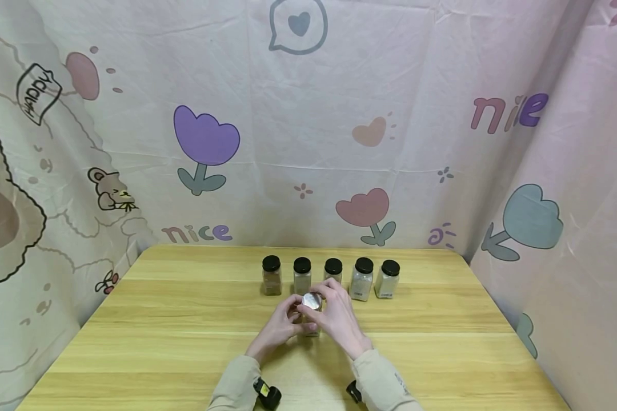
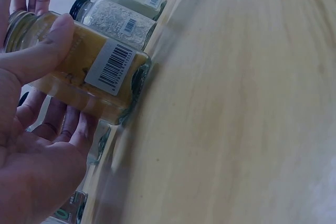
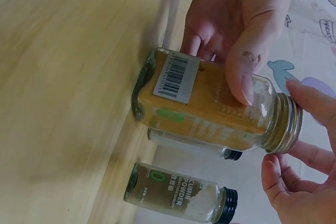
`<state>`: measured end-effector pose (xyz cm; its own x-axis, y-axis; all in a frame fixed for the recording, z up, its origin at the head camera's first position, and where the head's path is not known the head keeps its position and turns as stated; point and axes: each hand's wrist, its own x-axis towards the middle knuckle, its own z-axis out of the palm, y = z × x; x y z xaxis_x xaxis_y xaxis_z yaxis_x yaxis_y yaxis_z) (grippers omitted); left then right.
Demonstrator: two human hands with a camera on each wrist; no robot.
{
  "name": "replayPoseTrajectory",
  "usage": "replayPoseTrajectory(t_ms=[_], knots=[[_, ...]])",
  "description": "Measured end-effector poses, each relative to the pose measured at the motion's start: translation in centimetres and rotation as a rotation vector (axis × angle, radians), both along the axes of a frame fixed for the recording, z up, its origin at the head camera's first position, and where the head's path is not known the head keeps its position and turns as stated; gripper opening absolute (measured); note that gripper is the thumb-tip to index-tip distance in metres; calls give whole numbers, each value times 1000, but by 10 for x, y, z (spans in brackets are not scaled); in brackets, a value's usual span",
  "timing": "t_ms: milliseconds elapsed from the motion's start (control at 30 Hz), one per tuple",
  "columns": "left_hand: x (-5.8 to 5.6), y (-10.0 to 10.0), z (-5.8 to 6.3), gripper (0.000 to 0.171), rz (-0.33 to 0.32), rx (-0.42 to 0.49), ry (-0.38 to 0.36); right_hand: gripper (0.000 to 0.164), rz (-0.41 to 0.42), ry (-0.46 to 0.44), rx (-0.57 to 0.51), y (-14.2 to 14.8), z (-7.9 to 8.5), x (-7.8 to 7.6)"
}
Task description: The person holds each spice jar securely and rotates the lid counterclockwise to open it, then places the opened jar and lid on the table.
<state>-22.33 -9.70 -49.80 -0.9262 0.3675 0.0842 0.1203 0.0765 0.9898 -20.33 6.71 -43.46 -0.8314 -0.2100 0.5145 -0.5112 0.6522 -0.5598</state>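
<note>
A square glass spice jar [image 3: 210, 111] filled with orange-yellow powder is held upright between both hands; a barcode label shows on one side. No black cap sits on its threaded neck, and its silvery top [image 1: 312, 301] faces up in the head view. My left hand [image 1: 279, 329] grips the jar's body, thumb on one face and fingers behind it. At the neck, my right hand [image 1: 341, 315] pinches the rim between thumb and fingers. In the left wrist view the jar's base is close over the wooden table.
Behind the hands, several black-capped spice jars stand in a row, including a brown one [image 1: 272, 277] at the left and pale ones [image 1: 361, 281] at the right. One jar reads cumin powder [image 3: 173, 192]. A printed curtain [image 1: 298, 114] hangs behind the wooden table [image 1: 185, 319].
</note>
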Motion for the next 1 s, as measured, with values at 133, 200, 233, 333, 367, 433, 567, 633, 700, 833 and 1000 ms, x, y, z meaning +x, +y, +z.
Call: replayPoseTrajectory(t_ms=[133,200,233,333,367,433,567,633,700,833,1000], knots=[[-1,0,-1,54,-13,9,15,35,15,-9,6,0,0,-1],[-1,-1,-1,54,-20,8,35,34,26,-7,5,0,0,-1],[-1,-1,-1,54,-23,10,44,34,31,-5,5,0,1,-1],[-2,-1,-2,53,-28,9,68,34,41,0,3,0,0,-1],[-1,-1,-2,53,-28,7,71,35,40,-3,3,0,0,0],[-1,-1,-2,53,-24,8,61,38,31,-12,7,0,0,0],[0,-1,-1,54,-14,4,20,44,2,-28,12,-1,0,1],[0,-1,-1,55,-13,6,5,44,-1,-23,12,-1,0,1],[0,-1,-1,54,-12,6,11,40,6,-15,6,0,1,1],[-1,-1,-2,53,-23,9,53,33,38,7,5,0,1,-1],[-1,-1,-2,53,-34,12,62,38,44,-19,8,0,0,-1]])
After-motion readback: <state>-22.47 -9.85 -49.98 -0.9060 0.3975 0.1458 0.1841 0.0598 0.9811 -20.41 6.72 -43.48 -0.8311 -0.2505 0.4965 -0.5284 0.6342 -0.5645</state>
